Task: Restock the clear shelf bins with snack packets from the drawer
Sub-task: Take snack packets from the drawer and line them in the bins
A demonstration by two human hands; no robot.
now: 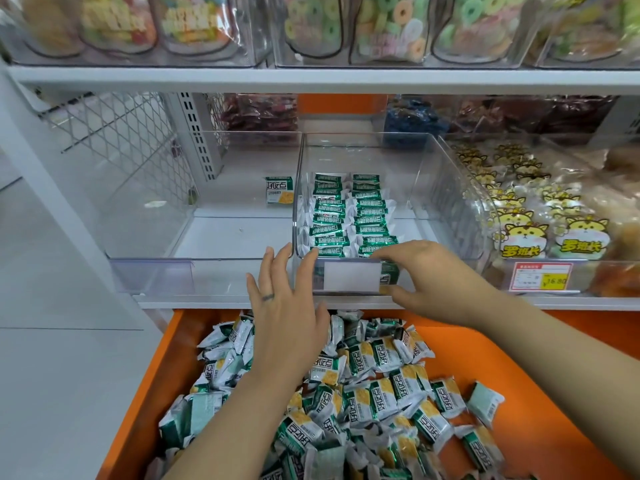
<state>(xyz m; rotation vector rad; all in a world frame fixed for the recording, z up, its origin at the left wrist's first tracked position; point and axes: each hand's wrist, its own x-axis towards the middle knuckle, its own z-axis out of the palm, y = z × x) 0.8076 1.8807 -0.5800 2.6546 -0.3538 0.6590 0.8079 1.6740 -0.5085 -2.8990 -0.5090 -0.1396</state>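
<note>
- my left forearm (221, 420) comes up from bottom centre, bare, angling up and to the right.
- left hand (287, 306) shows its back to me, fingers straight and a little spread, tips pointing up and away, holding nothing.
- there's a dark band (268, 297) around one of its fingers.
- my right forearm (554, 344) reaches in from the right edge, sloping up to the left.
- right hand (426, 275) is curled, fingers on top and thumb underneath, pinching a green packet (389, 273).
- the two hands sit close, side by side, not touching.
</note>
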